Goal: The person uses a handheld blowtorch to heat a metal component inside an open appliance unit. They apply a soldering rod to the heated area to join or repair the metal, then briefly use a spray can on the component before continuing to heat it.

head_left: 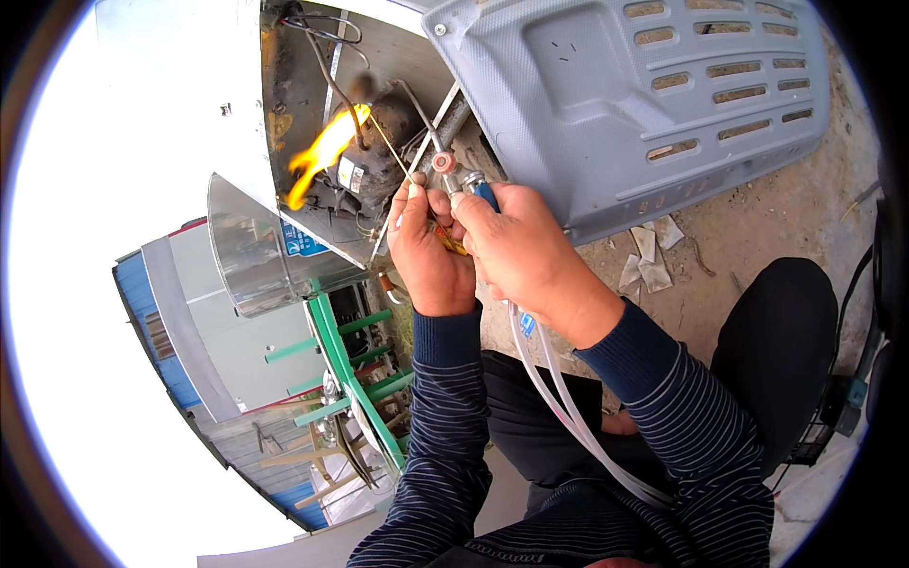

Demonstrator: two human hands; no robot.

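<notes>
My right hand [525,251] is wrapped round a gas torch [443,163] with a red knob, a blue knob and a thin bent metal neck reaching toward the compressor. Pinched in my left hand [426,251] is a thin rod [391,145], its far end at a yellow flame [327,156]. That flame streams down-left past a dark, round compressor [374,156] with pipes and a white label. Something yellow shows between my palms, mostly hidden. Two pale hoses [559,388] run from below my right hand toward my lap.
A grey slotted plastic panel [606,104] lies right of the torch. Metal sheeting [251,251] juts out left of the compressor, with green metal bars [355,379] beyond. Broken pale pieces [651,256] lie on the ground, near my bent knee [776,322].
</notes>
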